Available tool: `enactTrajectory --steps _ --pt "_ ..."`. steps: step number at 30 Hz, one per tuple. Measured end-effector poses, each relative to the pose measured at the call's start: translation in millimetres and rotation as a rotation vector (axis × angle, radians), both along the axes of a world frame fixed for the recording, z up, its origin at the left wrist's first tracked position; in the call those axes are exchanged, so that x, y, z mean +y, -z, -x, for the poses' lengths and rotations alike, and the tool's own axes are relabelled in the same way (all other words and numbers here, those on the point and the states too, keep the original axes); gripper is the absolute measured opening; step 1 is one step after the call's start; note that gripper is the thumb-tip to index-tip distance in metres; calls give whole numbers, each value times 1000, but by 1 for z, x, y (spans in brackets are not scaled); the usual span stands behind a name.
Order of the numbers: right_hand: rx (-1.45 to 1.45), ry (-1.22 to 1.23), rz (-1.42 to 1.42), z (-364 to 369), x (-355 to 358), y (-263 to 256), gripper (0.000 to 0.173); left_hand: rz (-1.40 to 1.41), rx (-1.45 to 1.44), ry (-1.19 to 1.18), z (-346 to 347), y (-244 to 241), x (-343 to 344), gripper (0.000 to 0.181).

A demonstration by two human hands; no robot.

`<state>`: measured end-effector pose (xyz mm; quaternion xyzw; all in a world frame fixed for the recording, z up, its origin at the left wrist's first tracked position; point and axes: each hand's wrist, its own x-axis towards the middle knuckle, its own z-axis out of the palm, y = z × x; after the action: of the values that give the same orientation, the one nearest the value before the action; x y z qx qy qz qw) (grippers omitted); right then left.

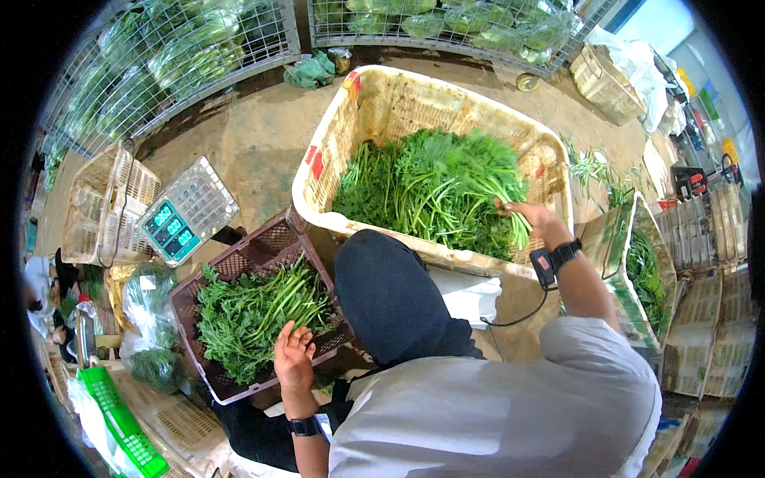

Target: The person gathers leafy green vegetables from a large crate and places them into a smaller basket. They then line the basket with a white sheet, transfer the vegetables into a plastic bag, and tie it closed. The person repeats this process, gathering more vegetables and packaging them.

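My right hand (532,218) grips a bunch of leafy greens (499,173) by its pale stems, inside a large off-white plastic basket (439,89). The bunch's leafy end is blurred and points up and to the left. More loose greens (382,203) cover the bottom of that basket. Over the near edge of a smaller purple-brown crate (239,263), my left hand (294,354) holds nothing, its fingers apart and curled a little. Greens (245,334) with their stems to the upper right fill this crate, close to my left fingertips.
A digital scale (188,212) with a lit display stands left, beside an off-white crate (107,206). Bagged greens (149,293) lie below it, near a green basket (119,421). A crate of greens (645,281) stands right. Wire cages (179,54) of bagged vegetables line the back.
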<state>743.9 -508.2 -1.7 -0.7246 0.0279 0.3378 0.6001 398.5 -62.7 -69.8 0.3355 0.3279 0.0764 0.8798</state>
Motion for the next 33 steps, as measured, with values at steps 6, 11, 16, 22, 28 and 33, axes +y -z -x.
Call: enactTrajectory --steps 6,11,16,22,28,33 --pt "-172 -37 -465 32 9 -81 51 -250 32 18 -5 -7 -2 39" --pt "-393 -218 -393 56 50 -138 41 -556 -77 44 -31 -79 -12 33" --pt "-429 -559 -391 91 132 -173 38 -591 -198 -99 -12 -97 -5 29" --pt "-753 -1108 -57 140 283 -179 38 -494 -44 -613 98 -77 43 33" --pt "-594 -1777 109 172 446 -66 47 -405 -137 -916 170 -53 62 25" --pt "-943 -1471 958 221 477 51 71 -222 -27 -1031 203 -11 71 28"
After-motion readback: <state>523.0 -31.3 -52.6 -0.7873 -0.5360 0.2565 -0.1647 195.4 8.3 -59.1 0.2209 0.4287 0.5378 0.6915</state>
